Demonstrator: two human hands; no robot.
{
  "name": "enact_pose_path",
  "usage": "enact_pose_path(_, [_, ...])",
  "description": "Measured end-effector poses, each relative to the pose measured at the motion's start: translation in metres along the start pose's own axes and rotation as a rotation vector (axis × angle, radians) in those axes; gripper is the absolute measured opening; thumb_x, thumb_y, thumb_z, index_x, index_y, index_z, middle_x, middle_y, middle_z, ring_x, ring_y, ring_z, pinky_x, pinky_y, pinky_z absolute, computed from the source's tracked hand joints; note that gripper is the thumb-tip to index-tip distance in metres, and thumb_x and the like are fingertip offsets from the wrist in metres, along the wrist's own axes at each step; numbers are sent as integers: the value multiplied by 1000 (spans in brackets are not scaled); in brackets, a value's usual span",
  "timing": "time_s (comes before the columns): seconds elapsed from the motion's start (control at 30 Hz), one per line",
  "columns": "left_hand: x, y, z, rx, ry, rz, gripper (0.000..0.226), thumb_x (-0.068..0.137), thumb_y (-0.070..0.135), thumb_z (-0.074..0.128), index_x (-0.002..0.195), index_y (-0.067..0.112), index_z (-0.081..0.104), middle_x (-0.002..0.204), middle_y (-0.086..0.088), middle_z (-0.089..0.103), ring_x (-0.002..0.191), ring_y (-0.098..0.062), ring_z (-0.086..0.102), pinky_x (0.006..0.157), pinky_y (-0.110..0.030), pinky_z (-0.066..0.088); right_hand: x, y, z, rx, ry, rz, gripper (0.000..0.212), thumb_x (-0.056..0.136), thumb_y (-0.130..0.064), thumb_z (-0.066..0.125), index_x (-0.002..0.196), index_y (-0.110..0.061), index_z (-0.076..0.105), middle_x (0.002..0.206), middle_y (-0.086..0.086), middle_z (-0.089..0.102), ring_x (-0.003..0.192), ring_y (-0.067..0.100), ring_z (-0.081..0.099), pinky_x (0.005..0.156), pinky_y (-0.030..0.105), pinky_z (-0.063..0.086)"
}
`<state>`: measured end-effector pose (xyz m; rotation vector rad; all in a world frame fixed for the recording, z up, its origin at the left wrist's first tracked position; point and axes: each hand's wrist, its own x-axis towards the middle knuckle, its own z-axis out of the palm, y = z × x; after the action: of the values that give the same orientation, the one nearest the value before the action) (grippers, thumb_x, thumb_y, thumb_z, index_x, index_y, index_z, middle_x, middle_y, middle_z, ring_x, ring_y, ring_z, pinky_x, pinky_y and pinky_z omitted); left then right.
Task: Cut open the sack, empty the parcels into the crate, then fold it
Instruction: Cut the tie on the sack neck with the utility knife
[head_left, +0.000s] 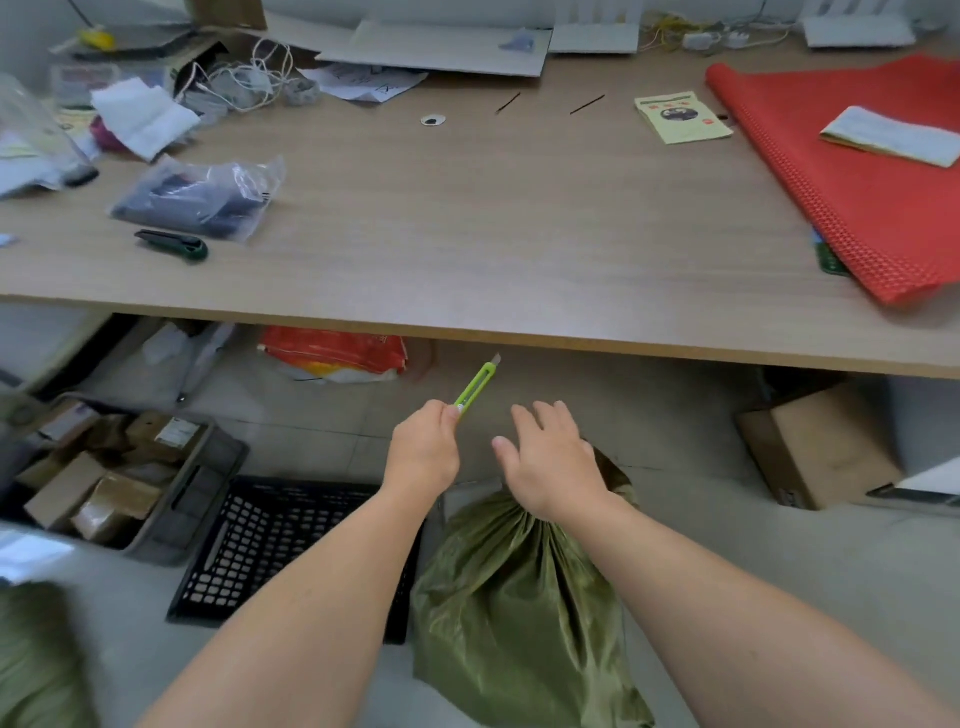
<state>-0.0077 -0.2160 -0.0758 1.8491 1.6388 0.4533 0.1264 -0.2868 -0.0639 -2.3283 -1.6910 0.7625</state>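
Across the upper view runs a wood-grain bench (467, 218), cluttered along its far edge, with a red mesh mat (841, 171) draped over its right end. Below it, on the pale floor (727, 545), the olive sack (519, 597) stands with its neck gathered, just beside the black lattice crate (270, 545). A grey tub (208, 467) of cardboard boxes sits further left. The right hand (550, 462) hovers over the sack's neck, grip apart, fingers spread. The left hand (423, 449) has its grip clamped on a lime utility knife (475, 387), blade out. Print on the yellow leaflet (680, 117) is too blurred to read.

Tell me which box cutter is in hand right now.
The lime-green box cutter, blade out, gripped by the left hand; the dark green box cutter lies untouched on the table.
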Motion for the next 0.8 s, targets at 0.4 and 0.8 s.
enact_pose_path(0.4, [19, -129, 132, 10, 37, 98, 48, 101, 44, 37, 61, 17, 38, 68, -7, 54, 78, -36, 54, 64, -38, 34, 42, 94, 161, 231, 163, 241, 44, 96, -21, 39, 140, -16, 40, 143, 16, 39, 129, 38, 39, 103, 43, 38])
enact_pose_path(0.8, [60, -220, 253, -39, 7, 201, 44, 101, 47, 33, 83, 10, 49, 69, -2, 49, 74, -29, 43, 65, -35, 30, 110, 178, 279, 524, 192, 624, 40, 96, -19, 37, 126, 3, 53, 117, 17, 62, 98, 31, 61, 73, 29, 46])
